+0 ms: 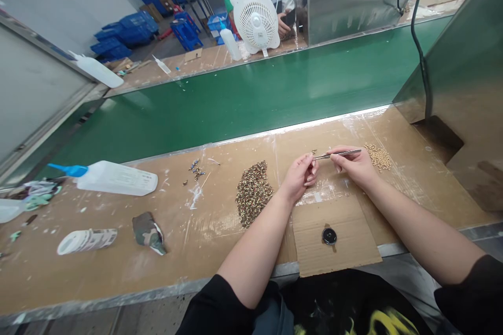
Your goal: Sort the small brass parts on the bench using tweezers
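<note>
Holding thin silver metal tweezers [338, 154] in our right hand [356, 166], fingers closed narrowly round the shaft, we point the tip left toward our left hand [301, 175]. That hand is pinched shut just below the tip, seemingly on one tiny part, though it is too small for us to be sure. Both hands hover over the brown cardboard-covered desk [118, 267], near its far edge by the green conveyor belt [236, 99].

Judging from how things lie, we are early to midway in the sorting. The large heap of small brass-coloured metal rings [252, 193] to the left of our hands is still big. The smaller pile of pale gold beads [379, 156] to the right is modest, and only a little scatter of finished-looking small pieces [195, 168] lies farther left.

Counting: one pair of tweezers, two heaps whose pieces are too many to number, one round black disc [329, 235] on the near cardboard flap, and one lying white squeeze bottle with a blue nozzle [112, 177]. Beyond the belt, one white desk fan [255, 20] stands before another person.
</note>
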`<state>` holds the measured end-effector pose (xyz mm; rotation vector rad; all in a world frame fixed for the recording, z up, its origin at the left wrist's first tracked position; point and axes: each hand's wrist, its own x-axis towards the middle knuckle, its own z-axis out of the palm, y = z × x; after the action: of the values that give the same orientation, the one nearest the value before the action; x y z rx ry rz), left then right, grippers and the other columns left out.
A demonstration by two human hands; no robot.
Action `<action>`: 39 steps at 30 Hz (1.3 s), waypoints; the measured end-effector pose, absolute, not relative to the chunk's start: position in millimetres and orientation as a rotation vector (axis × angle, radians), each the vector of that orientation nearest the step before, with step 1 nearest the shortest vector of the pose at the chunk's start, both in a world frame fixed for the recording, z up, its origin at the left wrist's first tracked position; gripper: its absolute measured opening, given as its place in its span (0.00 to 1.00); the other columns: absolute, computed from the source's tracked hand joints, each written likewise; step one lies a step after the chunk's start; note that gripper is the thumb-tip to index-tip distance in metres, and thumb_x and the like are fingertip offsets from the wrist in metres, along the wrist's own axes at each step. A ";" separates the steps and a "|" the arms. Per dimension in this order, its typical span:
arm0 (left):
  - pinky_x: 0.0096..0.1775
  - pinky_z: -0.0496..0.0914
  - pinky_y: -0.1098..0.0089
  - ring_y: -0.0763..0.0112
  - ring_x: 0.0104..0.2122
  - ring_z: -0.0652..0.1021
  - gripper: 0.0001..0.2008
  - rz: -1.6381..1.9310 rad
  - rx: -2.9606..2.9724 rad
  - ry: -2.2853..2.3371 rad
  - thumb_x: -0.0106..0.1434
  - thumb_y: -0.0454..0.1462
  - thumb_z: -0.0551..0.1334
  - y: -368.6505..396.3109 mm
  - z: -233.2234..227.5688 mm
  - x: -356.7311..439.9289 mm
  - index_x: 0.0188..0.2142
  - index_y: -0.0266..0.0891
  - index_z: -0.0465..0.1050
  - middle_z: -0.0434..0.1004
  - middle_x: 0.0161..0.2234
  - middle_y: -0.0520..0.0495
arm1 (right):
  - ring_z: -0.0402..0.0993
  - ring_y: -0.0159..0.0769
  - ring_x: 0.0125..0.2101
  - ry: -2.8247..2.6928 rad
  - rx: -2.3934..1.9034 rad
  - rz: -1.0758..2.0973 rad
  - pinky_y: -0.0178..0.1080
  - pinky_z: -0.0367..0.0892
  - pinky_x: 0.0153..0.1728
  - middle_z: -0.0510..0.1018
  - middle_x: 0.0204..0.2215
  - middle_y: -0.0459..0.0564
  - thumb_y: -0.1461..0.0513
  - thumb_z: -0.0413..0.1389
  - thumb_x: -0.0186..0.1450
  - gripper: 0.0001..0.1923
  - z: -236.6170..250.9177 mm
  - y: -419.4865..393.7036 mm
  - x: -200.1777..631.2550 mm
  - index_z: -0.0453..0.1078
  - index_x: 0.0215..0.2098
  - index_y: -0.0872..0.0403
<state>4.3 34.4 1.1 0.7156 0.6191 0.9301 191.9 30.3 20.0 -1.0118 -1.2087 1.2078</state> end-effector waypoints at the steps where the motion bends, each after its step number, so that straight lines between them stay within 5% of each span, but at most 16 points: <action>1: 0.16 0.50 0.81 0.86 0.15 0.57 0.27 0.931 0.715 0.619 0.60 0.55 0.74 34.5 1.1 4.4 0.32 0.39 0.64 0.66 0.23 0.58 | 0.66 0.30 0.18 -1.208 -1.013 1.210 0.35 0.63 0.21 0.75 0.17 0.44 0.55 0.73 0.58 0.11 20.2 30.4 191.7 0.86 0.35 0.52; 39: 0.18 0.53 0.80 0.83 0.16 0.60 0.25 0.919 0.724 0.689 0.61 0.54 0.73 32.8 0.6 7.4 0.33 0.40 0.64 0.67 0.24 0.58 | 0.66 0.31 0.18 -1.238 -1.117 1.180 0.36 0.62 0.22 0.72 0.16 0.43 0.47 0.72 0.59 0.20 17.6 31.6 194.4 0.83 0.35 0.55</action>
<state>7.4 32.8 0.6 0.7237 0.6887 0.9190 194.4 31.6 17.6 -1.1169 -1.2376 1.1804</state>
